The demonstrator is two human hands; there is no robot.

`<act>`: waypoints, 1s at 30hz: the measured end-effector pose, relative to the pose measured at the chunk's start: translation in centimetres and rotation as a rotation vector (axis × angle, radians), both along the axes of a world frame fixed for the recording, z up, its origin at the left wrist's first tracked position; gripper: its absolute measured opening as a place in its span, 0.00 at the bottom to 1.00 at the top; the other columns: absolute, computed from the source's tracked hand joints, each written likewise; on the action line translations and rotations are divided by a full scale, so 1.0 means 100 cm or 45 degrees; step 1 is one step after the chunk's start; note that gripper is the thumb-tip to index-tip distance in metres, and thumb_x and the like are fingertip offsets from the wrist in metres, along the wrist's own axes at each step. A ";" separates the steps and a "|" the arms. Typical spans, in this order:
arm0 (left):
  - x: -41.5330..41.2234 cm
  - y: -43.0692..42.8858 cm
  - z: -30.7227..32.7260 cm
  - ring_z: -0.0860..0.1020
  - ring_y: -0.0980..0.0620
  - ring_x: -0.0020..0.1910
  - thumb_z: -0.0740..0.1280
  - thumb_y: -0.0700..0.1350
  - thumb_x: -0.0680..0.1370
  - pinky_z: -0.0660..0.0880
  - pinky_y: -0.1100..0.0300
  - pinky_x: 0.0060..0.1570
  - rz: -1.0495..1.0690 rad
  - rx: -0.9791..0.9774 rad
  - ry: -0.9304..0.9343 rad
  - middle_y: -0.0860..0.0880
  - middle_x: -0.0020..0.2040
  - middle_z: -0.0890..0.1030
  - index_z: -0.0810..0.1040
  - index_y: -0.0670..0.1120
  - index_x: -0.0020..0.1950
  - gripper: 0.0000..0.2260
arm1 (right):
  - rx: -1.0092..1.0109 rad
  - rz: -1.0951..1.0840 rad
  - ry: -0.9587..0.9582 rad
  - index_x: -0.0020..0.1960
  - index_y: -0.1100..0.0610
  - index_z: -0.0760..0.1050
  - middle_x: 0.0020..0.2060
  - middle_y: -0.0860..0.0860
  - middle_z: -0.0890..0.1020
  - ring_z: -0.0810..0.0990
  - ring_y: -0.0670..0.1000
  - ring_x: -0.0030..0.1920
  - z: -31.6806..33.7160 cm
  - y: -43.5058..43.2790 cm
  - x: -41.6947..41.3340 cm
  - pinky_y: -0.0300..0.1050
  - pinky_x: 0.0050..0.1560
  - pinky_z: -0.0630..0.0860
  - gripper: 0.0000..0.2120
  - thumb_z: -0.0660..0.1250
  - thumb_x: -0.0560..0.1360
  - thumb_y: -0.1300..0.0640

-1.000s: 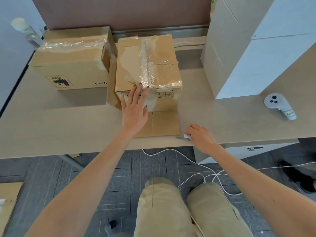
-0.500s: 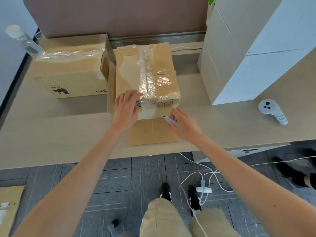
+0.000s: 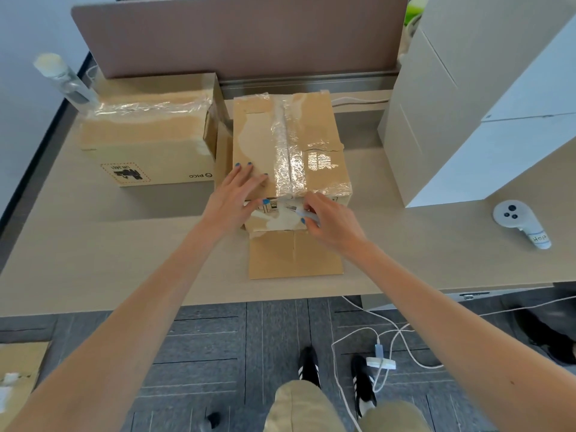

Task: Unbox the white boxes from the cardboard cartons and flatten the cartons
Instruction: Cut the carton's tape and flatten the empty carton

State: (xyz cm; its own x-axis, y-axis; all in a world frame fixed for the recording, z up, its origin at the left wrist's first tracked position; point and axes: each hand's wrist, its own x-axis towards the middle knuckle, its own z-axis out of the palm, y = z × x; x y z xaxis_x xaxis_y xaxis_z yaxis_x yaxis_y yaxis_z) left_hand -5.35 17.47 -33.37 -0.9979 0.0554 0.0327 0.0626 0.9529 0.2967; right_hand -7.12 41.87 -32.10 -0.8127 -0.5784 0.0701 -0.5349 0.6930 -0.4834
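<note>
Your left hand [image 3: 232, 198] lies flat on the near left corner of the taped carton [image 3: 290, 145], fingers straight and spread across its top and the thumb dropped over the front edge onto the printed face. Your right hand [image 3: 330, 226] is at the same front edge, just beside the left, fingers curled tight round a small pale tool [image 3: 307, 215]. The tool's tip sits where the strip of clear tape [image 3: 288, 151] folds down over the front of the carton; the tool is too blurred to name more exactly. The carton stands sealed in the middle of the desk [image 3: 93, 244], resting on a flat cardboard sheet [image 3: 294, 255] that sticks out toward you, nearly to the desk's near edge. To its left, almost touching at the far corner, a second carton [image 3: 146, 145] stands with crinkled clear tape over its top and the PICO print upside down on the face toward you. To the right, well apart from the taped carton, white boxes [image 3: 467, 120] are stacked high, and a white handheld controller [image 3: 517, 219] lies on the desk near them. A clear bottle [image 3: 62, 77] stands at the far left corner, in front of the brown partition [image 3: 240, 35]. On the floor, white cables [image 3: 383, 344] trail by your shoes, and a piece of flat cardboard [image 3: 18, 369] lies at the left.
</note>
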 end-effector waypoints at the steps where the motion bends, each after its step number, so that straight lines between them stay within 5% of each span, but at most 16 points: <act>1: 0.000 -0.001 0.001 0.56 0.43 0.79 0.63 0.52 0.82 0.64 0.46 0.71 -0.002 -0.033 0.006 0.45 0.79 0.61 0.67 0.52 0.76 0.22 | 0.002 0.001 0.001 0.47 0.55 0.65 0.41 0.49 0.73 0.72 0.55 0.34 -0.001 -0.001 -0.001 0.45 0.30 0.65 0.04 0.60 0.75 0.61; 6: -0.003 -0.005 0.009 0.65 0.40 0.72 0.63 0.54 0.81 0.78 0.43 0.56 -0.079 -0.208 0.040 0.43 0.74 0.67 0.70 0.52 0.73 0.21 | 0.001 0.023 0.036 0.46 0.54 0.63 0.40 0.48 0.72 0.70 0.54 0.33 -0.001 -0.004 -0.004 0.41 0.28 0.58 0.06 0.61 0.75 0.61; 13: -0.006 -0.010 0.006 0.69 0.36 0.67 0.63 0.52 0.81 0.81 0.45 0.39 -0.180 -0.381 0.077 0.38 0.70 0.70 0.70 0.49 0.72 0.20 | 0.054 0.061 0.137 0.47 0.57 0.67 0.40 0.50 0.72 0.72 0.55 0.31 -0.001 -0.008 -0.005 0.43 0.27 0.64 0.03 0.61 0.75 0.62; 17: -0.007 -0.010 0.007 0.72 0.34 0.65 0.58 0.52 0.81 0.80 0.47 0.36 -0.227 -0.462 0.111 0.36 0.68 0.72 0.71 0.47 0.71 0.20 | 0.047 0.055 0.165 0.48 0.57 0.68 0.39 0.49 0.71 0.73 0.55 0.31 0.000 -0.009 -0.006 0.46 0.28 0.70 0.02 0.61 0.75 0.62; 21: -0.006 -0.010 0.003 0.73 0.34 0.65 0.56 0.52 0.81 0.82 0.46 0.36 -0.234 -0.499 0.149 0.36 0.67 0.73 0.69 0.47 0.70 0.19 | 0.068 0.040 0.256 0.49 0.59 0.72 0.38 0.50 0.70 0.68 0.55 0.26 -0.001 -0.014 -0.004 0.41 0.25 0.63 0.05 0.65 0.75 0.64; 24: -0.005 -0.010 0.002 0.74 0.35 0.63 0.56 0.52 0.82 0.81 0.47 0.38 -0.246 -0.542 0.181 0.36 0.65 0.74 0.72 0.46 0.69 0.19 | 0.096 0.044 0.349 0.48 0.60 0.76 0.34 0.54 0.74 0.61 0.52 0.20 0.002 -0.017 0.001 0.37 0.21 0.58 0.14 0.72 0.66 0.70; 30: -0.005 -0.007 -0.003 0.74 0.35 0.64 0.45 0.56 0.84 0.82 0.46 0.40 -0.196 -0.520 0.215 0.37 0.66 0.74 0.73 0.46 0.69 0.25 | 0.141 -0.001 0.465 0.52 0.57 0.69 0.37 0.59 0.77 0.62 0.50 0.21 0.000 -0.015 0.005 0.37 0.21 0.56 0.26 0.73 0.59 0.73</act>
State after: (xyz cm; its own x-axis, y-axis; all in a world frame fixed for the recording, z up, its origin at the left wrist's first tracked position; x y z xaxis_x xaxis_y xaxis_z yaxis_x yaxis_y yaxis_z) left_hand -5.85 16.82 -33.71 -0.9596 0.2448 0.1385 0.2279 0.9653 -0.1273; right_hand -6.66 40.39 -32.12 -0.7464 -0.5981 0.2919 -0.6574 0.7310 -0.1832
